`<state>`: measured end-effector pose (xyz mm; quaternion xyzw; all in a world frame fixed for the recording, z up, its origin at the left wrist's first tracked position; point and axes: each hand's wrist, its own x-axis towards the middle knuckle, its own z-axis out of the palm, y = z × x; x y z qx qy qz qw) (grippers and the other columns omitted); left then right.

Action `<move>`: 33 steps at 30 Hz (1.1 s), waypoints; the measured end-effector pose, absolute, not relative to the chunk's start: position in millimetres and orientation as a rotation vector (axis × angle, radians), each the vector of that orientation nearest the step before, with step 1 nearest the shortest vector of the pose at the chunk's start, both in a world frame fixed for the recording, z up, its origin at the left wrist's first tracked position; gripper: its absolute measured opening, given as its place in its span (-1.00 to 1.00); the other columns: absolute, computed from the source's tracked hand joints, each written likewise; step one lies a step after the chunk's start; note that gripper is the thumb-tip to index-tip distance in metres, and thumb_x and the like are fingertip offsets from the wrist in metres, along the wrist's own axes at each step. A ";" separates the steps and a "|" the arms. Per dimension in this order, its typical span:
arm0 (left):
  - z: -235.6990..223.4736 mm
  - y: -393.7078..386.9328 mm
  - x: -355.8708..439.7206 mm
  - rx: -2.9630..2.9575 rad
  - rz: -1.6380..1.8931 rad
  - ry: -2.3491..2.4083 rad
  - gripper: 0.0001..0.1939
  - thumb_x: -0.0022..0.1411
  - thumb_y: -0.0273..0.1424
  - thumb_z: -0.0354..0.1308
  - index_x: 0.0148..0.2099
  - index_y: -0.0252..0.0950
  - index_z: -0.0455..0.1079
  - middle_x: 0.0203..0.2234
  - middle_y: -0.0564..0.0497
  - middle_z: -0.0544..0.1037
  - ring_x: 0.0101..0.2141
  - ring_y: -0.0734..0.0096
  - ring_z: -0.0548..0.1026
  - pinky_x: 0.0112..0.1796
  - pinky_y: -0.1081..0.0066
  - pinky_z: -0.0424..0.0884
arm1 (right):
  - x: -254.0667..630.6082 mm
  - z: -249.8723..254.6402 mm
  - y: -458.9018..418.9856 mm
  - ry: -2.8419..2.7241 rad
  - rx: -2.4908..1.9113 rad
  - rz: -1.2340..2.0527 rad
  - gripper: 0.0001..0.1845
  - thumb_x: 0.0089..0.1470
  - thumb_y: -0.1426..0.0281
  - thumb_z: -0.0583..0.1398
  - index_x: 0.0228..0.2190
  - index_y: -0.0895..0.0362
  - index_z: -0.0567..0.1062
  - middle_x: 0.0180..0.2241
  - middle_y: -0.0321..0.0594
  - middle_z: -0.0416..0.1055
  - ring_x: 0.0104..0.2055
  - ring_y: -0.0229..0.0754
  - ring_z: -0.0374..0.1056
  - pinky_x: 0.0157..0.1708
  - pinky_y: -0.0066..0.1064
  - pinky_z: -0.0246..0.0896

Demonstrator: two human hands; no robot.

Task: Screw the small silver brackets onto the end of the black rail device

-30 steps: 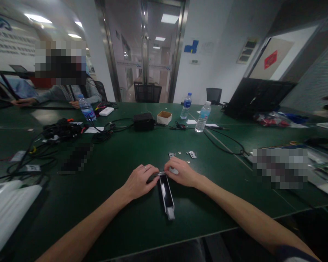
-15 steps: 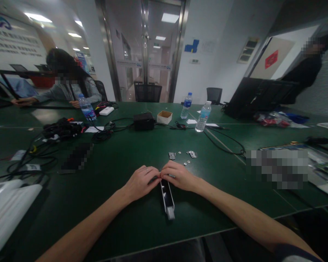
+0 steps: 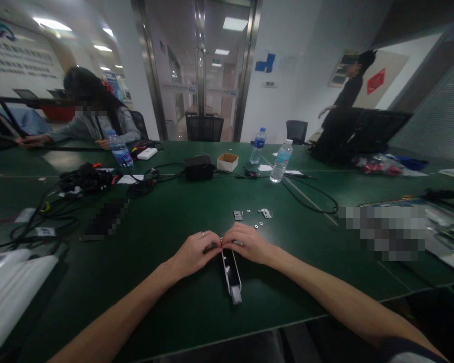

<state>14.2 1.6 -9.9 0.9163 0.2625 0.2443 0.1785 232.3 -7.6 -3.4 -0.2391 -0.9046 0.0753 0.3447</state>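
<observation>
A long narrow device with a white frame and a dark glossy top lies on the green table, a pale block at its near end. Over its far end, my left hand is closed, thumb and fingertips pinched together. My right hand meets it there, also closed in a pinch. What the fingertips hold is hidden; a bit of something shiny shows under the right fingers. Just beyond are two small metal brackets, one on the left and one on the right, with several small rings around them.
Water bottles stand farther back, near an open small box and a black box. Cables and white slabs are on the left. A circuit board lies right. Two people are across the table.
My right hand has moved slightly left, so its fingertips now meet the left ones over the device's end. Both hands barely move afterwards. A person has walked in from the right.
</observation>
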 end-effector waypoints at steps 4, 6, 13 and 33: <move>-10.5 1.8 14.6 2.560 0.689 0.742 -0.90 0.32 -0.41 0.06 -0.15 -0.30 0.35 -0.32 0.02 0.46 -0.39 0.46 0.39 -0.33 0.44 0.34 | 232.5 -3.9 -7.0 -2.340 -0.632 0.199 -0.90 0.18 0.39 0.16 -0.33 0.14 0.48 -0.35 -0.18 0.48 -0.30 -0.21 0.37 -0.27 -0.35 0.34; -11.4 2.1 14.4 2.542 0.700 0.743 -0.90 0.31 -0.41 0.07 -0.14 -0.29 0.36 -0.34 0.03 0.45 -0.41 0.46 0.39 -0.35 0.45 0.34 | 232.7 -4.3 -6.7 -2.334 -0.639 0.203 -0.89 0.18 0.38 0.17 -0.33 0.13 0.48 -0.35 -0.18 0.49 -0.30 -0.21 0.37 -0.28 -0.35 0.34; -9.9 0.7 15.0 2.440 0.734 0.793 -0.89 0.29 -0.42 0.10 -0.13 -0.28 0.37 -0.33 0.05 0.46 -0.42 0.47 0.39 -0.39 0.47 0.36 | 232.5 -4.6 -6.8 -2.299 -0.626 0.192 -0.87 0.19 0.36 0.16 -0.34 0.13 0.48 -0.37 -0.19 0.50 -0.31 -0.21 0.36 -0.30 -0.37 0.33; -0.3 5.3 10.6 2.562 0.660 0.790 -0.85 0.25 -0.39 0.13 -0.13 -0.29 0.43 -0.33 0.03 0.50 -0.44 0.47 0.39 -0.40 0.47 0.32 | 236.3 -7.2 -1.9 -2.251 -0.615 0.110 -0.90 0.17 0.40 0.19 -0.37 0.16 0.47 -0.40 -0.20 0.49 -0.34 -0.22 0.35 -0.31 -0.38 0.30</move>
